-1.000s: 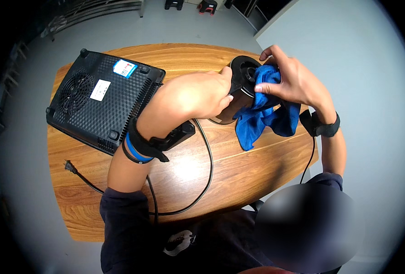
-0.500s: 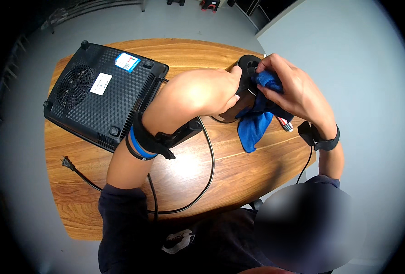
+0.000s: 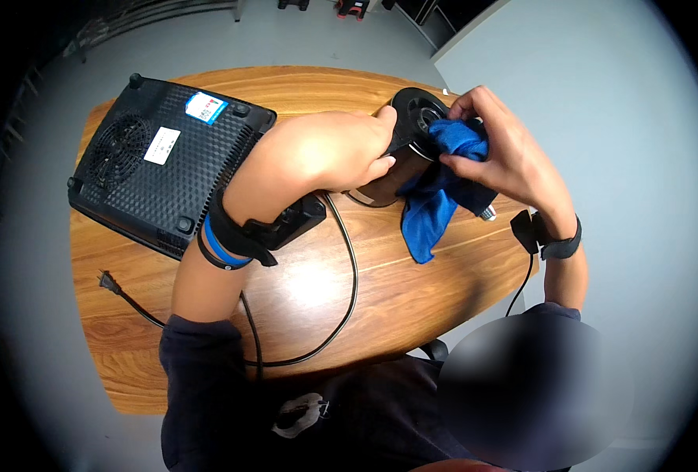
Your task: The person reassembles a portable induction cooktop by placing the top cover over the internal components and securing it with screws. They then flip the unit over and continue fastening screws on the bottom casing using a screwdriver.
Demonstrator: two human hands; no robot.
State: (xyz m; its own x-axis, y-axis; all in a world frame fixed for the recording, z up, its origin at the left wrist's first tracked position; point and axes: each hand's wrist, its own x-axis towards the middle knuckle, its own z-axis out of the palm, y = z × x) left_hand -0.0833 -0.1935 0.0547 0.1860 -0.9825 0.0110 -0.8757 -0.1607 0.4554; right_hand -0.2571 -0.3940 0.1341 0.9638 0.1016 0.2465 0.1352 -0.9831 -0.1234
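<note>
My left hand (image 3: 337, 153) grips a dark, see-through cylindrical container (image 3: 380, 182) with a black round end (image 3: 413, 105), which has a ring-shaped recess. The container leans on the table, its recessed end facing up and away from me. Over at the right edge of that end, my right hand (image 3: 510, 153) pinches a bunched blue cloth (image 3: 461, 140) between thumb and fingers. The cloth touches the rim, and a loose corner hangs down beside the container onto the table. Part of the container is hidden behind my left hand and the cloth.
A black flat appliance (image 3: 207, 145) with a fan grille and round feet lies underside up at the left. A power cord with a plug (image 3: 109, 282) loops over the wooden table (image 3: 302, 291). A small silvery-ended item (image 3: 487, 212) is mostly hidden beneath the cloth. A grey-white wall (image 3: 624, 141) stands right.
The black end has turned more into view, with its recess less covered. My right hand has shifted the cloth slightly along the rim. The whole view has moved a little.
</note>
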